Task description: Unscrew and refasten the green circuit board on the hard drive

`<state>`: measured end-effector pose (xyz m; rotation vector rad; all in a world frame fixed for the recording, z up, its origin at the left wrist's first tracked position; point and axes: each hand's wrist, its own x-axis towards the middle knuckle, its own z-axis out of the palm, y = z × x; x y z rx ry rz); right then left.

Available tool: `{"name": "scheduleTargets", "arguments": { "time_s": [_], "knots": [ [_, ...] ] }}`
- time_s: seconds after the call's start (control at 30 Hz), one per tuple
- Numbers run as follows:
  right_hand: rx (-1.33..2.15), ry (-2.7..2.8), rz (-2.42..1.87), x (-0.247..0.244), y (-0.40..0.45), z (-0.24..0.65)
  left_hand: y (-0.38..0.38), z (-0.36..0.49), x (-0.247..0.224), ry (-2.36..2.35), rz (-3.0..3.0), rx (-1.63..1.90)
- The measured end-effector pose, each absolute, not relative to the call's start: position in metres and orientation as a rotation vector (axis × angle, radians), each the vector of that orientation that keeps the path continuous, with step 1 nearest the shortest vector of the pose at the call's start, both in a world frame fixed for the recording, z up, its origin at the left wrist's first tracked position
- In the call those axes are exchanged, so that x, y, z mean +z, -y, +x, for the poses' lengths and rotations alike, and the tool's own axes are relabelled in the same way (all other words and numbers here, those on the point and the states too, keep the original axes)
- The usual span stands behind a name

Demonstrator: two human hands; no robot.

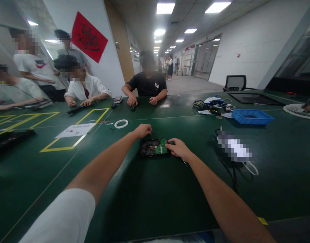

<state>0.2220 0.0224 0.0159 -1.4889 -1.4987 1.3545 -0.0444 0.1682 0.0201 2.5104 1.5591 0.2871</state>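
A hard drive (148,151) with a green circuit board (161,147) lies on the green table in front of me. Just beyond its top edge is my left hand (143,131), fingers pinched together. Tiny dark specks show by those fingertips, too small to name. At the drive's right edge, my right hand (179,148) is closed around a screwdriver (172,142) with a teal handle. Its thin metal shaft sticks out below the hand, pointing down and right, away from the drive.
A white ring (121,124) and a paper sheet (75,130) lie to the left. On the right are a blue tray (253,116), a tangle of cables (212,104) and a pixelated object (234,148) with cords. Across the table sits a person in black (147,84); others are at left.
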Motion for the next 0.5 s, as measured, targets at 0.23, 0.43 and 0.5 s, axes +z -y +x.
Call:
{"name": "scheduleTargets", "arguments": {
  "time_s": [0.23,0.43,0.5],
  "knots": [
    [1.363,1.503,-1.48,0.016,-0.0238,0.2219,-0.167,-0.0425,0.0169,-1.526,2.499,0.26],
    [1.371,1.508,-1.466,0.0158,-0.0241,0.2216,-0.1669,-0.0383,0.0156,-1.58,2.483,0.237],
    [1.37,1.503,-1.465,0.0149,-0.0248,0.2213,-0.1678,-0.0375,0.0145,-1.618,2.463,0.218]
  ]
}}
